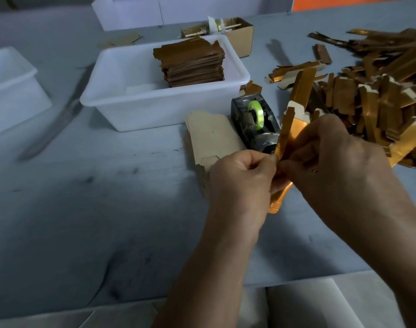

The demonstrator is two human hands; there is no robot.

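A gold foil strip (285, 138) is pinched between the left hand (240, 178) and right hand (339, 157) above the surface (107, 197), just before a tape dispenser (255, 121).

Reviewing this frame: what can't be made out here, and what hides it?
Head view, gold strip: its middle is hidden behind the left hand and right hand.
Head view, gold pile: cut off by the right edge, blurred.
Head view, cardboard box: contents too small and dim to name.
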